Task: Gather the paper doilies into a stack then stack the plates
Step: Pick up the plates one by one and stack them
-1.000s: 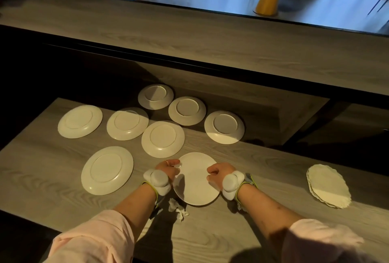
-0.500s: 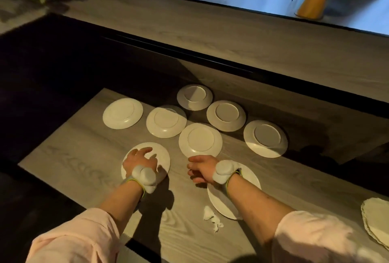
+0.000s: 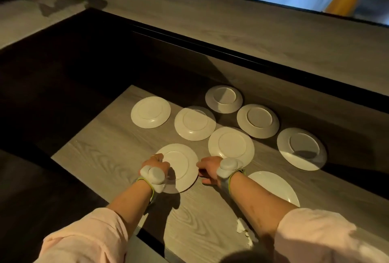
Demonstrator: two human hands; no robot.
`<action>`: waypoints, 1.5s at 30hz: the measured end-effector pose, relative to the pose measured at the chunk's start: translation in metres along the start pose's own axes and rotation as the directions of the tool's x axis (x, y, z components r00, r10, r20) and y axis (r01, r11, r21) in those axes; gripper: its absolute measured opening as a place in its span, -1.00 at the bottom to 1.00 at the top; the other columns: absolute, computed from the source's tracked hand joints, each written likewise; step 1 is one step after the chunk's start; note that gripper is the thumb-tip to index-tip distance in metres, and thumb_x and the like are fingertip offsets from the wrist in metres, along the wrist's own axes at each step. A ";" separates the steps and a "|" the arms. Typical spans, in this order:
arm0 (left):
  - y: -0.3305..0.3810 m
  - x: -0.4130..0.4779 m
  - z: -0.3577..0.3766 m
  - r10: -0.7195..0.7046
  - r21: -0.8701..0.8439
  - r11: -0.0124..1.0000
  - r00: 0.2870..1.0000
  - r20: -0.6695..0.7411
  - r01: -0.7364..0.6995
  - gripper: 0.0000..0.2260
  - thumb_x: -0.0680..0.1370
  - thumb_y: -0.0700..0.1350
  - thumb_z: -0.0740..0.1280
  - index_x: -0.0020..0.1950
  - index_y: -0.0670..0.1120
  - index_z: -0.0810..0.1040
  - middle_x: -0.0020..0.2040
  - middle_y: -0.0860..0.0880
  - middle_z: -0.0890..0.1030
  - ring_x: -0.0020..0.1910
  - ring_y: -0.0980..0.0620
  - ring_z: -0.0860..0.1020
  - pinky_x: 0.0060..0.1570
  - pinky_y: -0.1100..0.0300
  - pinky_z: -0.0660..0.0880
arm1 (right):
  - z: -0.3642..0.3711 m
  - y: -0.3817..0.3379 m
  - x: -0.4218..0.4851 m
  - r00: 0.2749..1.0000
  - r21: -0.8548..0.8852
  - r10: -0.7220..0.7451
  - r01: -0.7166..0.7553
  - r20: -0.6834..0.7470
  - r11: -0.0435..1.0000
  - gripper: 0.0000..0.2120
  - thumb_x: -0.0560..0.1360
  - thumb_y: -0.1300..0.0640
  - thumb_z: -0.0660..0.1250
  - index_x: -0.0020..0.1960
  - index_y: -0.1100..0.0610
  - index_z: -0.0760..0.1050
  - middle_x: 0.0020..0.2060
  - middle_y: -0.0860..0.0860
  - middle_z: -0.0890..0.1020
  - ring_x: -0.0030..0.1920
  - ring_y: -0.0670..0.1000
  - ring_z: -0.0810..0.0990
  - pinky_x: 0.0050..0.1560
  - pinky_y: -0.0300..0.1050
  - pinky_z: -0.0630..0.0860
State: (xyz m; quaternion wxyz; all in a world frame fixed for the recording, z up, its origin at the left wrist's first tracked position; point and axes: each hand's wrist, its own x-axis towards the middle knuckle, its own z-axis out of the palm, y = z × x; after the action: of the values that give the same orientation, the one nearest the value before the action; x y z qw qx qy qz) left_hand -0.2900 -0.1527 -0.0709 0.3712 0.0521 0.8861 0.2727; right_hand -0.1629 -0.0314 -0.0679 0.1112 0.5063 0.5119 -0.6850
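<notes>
Right hand [image 3: 207,171] now at near plate [image 3: 179,167] rim opposite left hand [image 3: 156,162], fingers clamped, six plates [image 3: 231,144] beyond

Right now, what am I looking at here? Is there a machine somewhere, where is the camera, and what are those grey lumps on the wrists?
There is no machine: a person is working with two bare hands. The single picture comes from a camera worn on the person's head, looking forward and down, so the arms in pink sleeves reach in from the bottom. The grey lumps are small devices strapped to each wrist; what they do cannot be told from the picture. On the wooden table lie eight pale plates, most upside down with the foot ring showing. The left hand and right hand sit at opposite edges of the nearest plate, which appears to rest on the table; whether it is gripped yet is unclear. Another plate lies partly under the right forearm. Torn scraps of white paper lie near the front edge.
</notes>
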 end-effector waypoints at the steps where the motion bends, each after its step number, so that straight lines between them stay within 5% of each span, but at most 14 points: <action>1: 0.000 0.001 0.001 0.000 -0.028 1.000 1.000 0.009 0.000 -0.58 0.53 -0.19 0.26 0.38 -0.24 0.36 0.33 -0.30 0.46 0.29 -0.28 0.46 0.29 -0.11 0.42 | 0.000 0.000 0.000 1.000 -0.009 -0.003 0.003 -0.001 1.000 -0.86 0.50 0.22 0.26 -0.24 0.14 0.46 -0.33 0.05 0.48 -0.25 -0.04 0.47 -0.29 -0.24 0.46; 4: 0.004 -0.003 -0.001 0.008 -0.176 0.984 1.000 0.021 -0.004 -0.53 0.54 -0.08 0.28 0.41 -0.20 0.32 0.33 -0.27 0.46 0.28 -0.28 0.46 0.31 -0.12 0.39 | 0.002 -0.003 -0.008 0.998 0.029 -0.055 0.055 0.002 0.998 -0.78 0.50 0.19 0.30 0.14 0.17 0.53 -0.06 0.10 0.56 -0.05 0.01 0.51 -0.28 -0.26 0.51; 7: 0.011 -0.002 -0.007 0.009 -0.202 0.979 0.999 -0.036 -0.016 -0.49 0.58 0.13 0.11 0.34 -0.22 0.41 0.32 -0.29 0.47 0.29 -0.28 0.45 0.36 -0.13 0.32 | -0.001 -0.007 -0.016 0.987 0.065 -0.158 0.159 -0.029 0.985 -0.65 0.49 0.14 0.34 0.27 0.15 0.48 0.15 0.13 0.58 0.09 0.05 0.52 -0.17 -0.23 0.55; 10: 0.020 -0.004 -0.014 0.002 -0.402 0.916 0.999 0.036 0.012 -0.38 0.56 0.26 -0.01 0.41 -0.16 0.35 0.41 -0.25 0.38 0.39 -0.23 0.35 0.44 -0.11 0.21 | -0.010 -0.010 -0.026 0.924 -0.151 -0.380 0.371 -0.033 0.916 -0.71 0.48 0.13 0.34 0.20 0.13 0.55 0.03 0.08 0.63 0.05 0.06 0.55 -0.09 -0.23 0.52; 12: 0.027 -0.012 -0.017 0.002 -0.625 0.774 0.987 0.161 0.100 -0.33 0.51 0.33 0.02 0.15 -0.22 0.54 0.15 -0.27 0.62 0.12 -0.23 0.59 0.15 -0.11 0.50 | -0.020 -0.010 -0.033 0.858 -0.274 -0.513 0.490 -0.017 0.828 -0.79 0.48 0.14 0.35 0.10 0.12 0.59 -0.14 -0.05 0.61 -0.05 0.00 0.55 -0.17 -0.33 0.47; 14: 0.037 -0.023 -0.015 -0.022 -0.674 0.723 0.980 0.198 0.153 -0.44 0.50 0.30 0.13 -0.05 -0.21 0.55 -0.15 -0.20 0.66 -0.22 -0.17 0.62 -0.20 0.03 0.56 | -0.033 -0.007 -0.043 0.799 -0.336 -0.601 0.561 -0.019 0.757 -0.82 0.46 0.15 0.37 0.06 0.12 0.61 -0.14 -0.11 0.56 -0.03 -0.03 0.52 -0.11 -0.34 0.46; 17: 0.045 -0.037 -0.007 -0.052 -0.628 0.755 0.972 0.230 0.189 -0.64 0.57 -0.08 0.20 0.30 -0.24 0.40 -0.19 -0.17 0.51 -0.29 -0.09 0.50 -0.22 0.06 0.53 | -0.051 -0.001 -0.052 0.734 -0.412 -0.677 0.604 -0.047 0.683 -0.82 0.44 0.21 0.40 0.04 0.16 0.64 0.01 -0.06 0.49 0.08 -0.06 0.45 0.00 -0.52 0.33; 20: 0.049 -0.047 0.012 -0.030 -0.497 0.855 0.970 0.243 0.150 -0.64 0.53 -0.35 0.13 0.33 -0.29 0.38 -0.24 -0.19 0.50 -0.28 -0.11 0.50 -0.44 0.11 0.57 | -0.075 0.011 -0.067 0.773 -0.337 -0.626 0.566 -0.100 0.753 -0.78 0.45 0.33 0.32 0.05 0.20 0.64 0.15 -0.02 0.41 0.12 -0.13 0.40 0.11 -0.41 0.33; 23: 0.052 -0.059 0.029 0.101 -0.405 0.914 0.961 0.256 0.012 -0.50 0.39 -0.49 0.15 0.28 -0.20 0.48 -0.21 -0.12 0.55 -0.14 -0.20 0.53 -0.02 -0.12 0.58 | -0.092 0.020 -0.077 0.849 -0.067 -0.516 0.511 -0.115 0.857 -0.69 0.49 0.39 0.17 0.18 0.28 0.54 0.08 0.07 0.45 -0.08 -0.10 0.50 -0.14 -0.27 0.47; 25: 0.057 -0.072 0.048 0.145 -0.370 0.929 0.949 0.278 -0.033 -0.40 0.32 -0.52 0.19 0.29 -0.12 0.49 -0.19 -0.04 0.57 0.02 -0.21 0.52 0.14 -0.18 0.52 | -0.109 0.034 -0.082 0.895 0.001 -0.415 0.421 -0.164 0.907 -0.69 0.51 0.33 0.20 0.24 0.24 0.49 0.02 0.14 0.51 -0.08 0.03 0.53 -0.11 -0.17 0.51; 31: 0.067 -0.107 0.111 0.173 -0.447 0.894 0.938 0.302 -0.021 -0.48 0.38 -0.54 0.24 0.30 -0.21 0.43 0.02 -0.19 0.56 -0.08 -0.18 0.51 -0.07 -0.03 0.54 | -0.162 0.091 -0.073 0.830 -0.276 -0.382 0.287 -0.407 0.917 -0.74 0.46 0.34 0.23 0.06 0.16 0.61 -0.26 -0.07 0.53 -0.18 0.01 0.52 -0.14 -0.25 0.43; 36: 0.067 -0.118 0.138 0.216 -0.349 0.933 0.911 0.352 -0.086 -0.30 0.11 -0.39 0.35 0.28 -0.26 0.45 0.21 -0.31 0.54 0.14 -0.23 0.52 0.22 -0.10 0.46 | -0.190 0.126 -0.068 0.831 -0.357 -0.362 0.214 -0.423 0.909 -0.80 0.44 0.28 0.29 -0.02 0.12 0.64 -0.12 -0.02 0.58 -0.10 0.00 0.54 -0.05 -0.27 0.40; 40: 0.060 -0.110 0.155 0.261 -0.190 0.958 0.932 0.253 -0.216 -0.62 0.42 -0.40 0.32 0.22 -0.20 0.52 0.01 -0.26 0.63 -0.09 -0.09 0.52 0.01 0.09 0.48 | -0.199 0.131 -0.069 0.871 -0.476 -0.339 0.142 -0.356 0.868 -0.76 0.43 0.19 0.31 0.08 0.06 0.61 0.14 0.01 0.61 0.07 0.00 0.56 0.04 -0.32 0.35; 45: 0.056 -0.097 0.164 0.309 -0.010 0.950 0.938 0.155 -0.311 -0.68 0.42 -0.28 0.35 0.13 0.00 0.56 -0.37 0.12 0.54 -0.37 0.20 0.48 -0.43 0.38 0.34 | -0.205 0.122 -0.077 0.903 -0.654 -0.326 0.069 -0.280 0.753 -0.70 0.48 0.17 0.28 0.20 0.08 0.56 0.28 0.08 0.50 0.24 0.11 0.53 0.21 -0.20 0.43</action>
State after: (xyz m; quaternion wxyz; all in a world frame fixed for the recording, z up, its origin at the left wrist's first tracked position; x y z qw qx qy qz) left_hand -0.1139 -0.0613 -0.0754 0.3908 0.2148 0.8372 0.3165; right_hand 0.0730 0.0519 -0.0694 0.0987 0.5033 0.7741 -0.3711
